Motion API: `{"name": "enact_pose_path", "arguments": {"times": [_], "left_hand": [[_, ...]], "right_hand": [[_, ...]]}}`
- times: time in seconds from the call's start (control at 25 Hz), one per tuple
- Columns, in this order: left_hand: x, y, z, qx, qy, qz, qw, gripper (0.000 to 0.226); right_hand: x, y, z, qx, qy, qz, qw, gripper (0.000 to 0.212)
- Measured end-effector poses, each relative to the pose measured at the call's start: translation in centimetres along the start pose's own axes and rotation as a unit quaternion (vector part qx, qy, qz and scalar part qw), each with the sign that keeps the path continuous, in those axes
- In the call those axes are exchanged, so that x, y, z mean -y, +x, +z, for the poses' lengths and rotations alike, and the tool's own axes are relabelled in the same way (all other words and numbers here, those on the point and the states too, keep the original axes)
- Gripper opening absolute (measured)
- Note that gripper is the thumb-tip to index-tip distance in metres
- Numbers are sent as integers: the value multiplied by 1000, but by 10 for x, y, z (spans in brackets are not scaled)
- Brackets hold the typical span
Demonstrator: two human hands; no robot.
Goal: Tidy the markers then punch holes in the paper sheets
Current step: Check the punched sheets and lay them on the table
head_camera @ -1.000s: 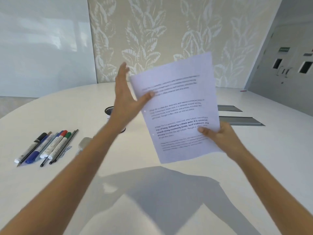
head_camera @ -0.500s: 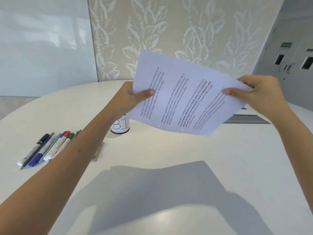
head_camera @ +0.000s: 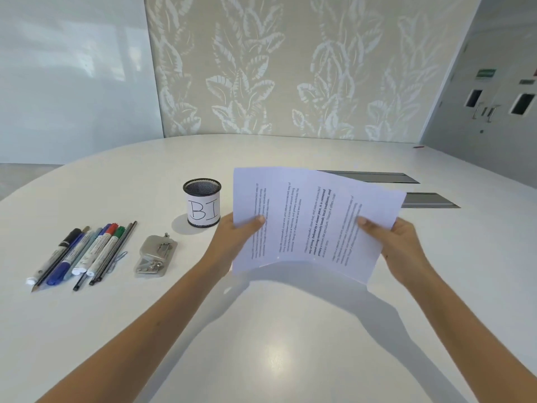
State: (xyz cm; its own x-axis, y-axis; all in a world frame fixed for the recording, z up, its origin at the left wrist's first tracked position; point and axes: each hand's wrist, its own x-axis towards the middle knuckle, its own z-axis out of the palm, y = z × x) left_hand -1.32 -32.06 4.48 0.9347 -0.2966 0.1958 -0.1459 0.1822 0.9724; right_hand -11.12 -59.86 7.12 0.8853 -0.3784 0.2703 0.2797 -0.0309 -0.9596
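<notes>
Paper sheets (head_camera: pixel 308 222) hang above bare table (head_camera: pixel 276 344), side edges pinched by left hand (head_camera: pixel 236 238) and right hand (head_camera: pixel 402 242).

On the table (head_camera: pixel 290 344), the markers (head_camera: pixel 84 251) lie side by side at the far left, pencils among them. Just right of them lies the hole punch (head_camera: pixel 157 255), apart from the markers. Behind and to the right of the punch stands the mesh pen cup (head_camera: pixel 202 202), upright. Right of the cup, the paper sheets (head_camera: pixel 313 222) are held above the table, the left hand (head_camera: pixel 235 237) at their left edge, the right hand (head_camera: pixel 406 242) at their right. Behind the sheets, two cable hatches (head_camera: pixel 430 200) sit in the tabletop, seemingly flush.
</notes>
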Motion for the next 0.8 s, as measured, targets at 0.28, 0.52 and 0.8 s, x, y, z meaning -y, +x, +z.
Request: {"name": "enact_pose_path", "arguments": {"times": [0.28, 0.52, 0.8], "left_hand": [[7, -8, 4, 4, -18, -26, 1000, 17], [13, -18, 11, -33, 1, -14, 999, 14], [-47, -7, 11, 59, 80, 91, 991, 15]], "right_hand": [[-16, -12, 1, -6, 24, 13, 1000, 29], [-19, -24, -2, -34, 8, 31, 999, 25], [75, 2, -5, -151, -316, -239, 906, 83]]}}
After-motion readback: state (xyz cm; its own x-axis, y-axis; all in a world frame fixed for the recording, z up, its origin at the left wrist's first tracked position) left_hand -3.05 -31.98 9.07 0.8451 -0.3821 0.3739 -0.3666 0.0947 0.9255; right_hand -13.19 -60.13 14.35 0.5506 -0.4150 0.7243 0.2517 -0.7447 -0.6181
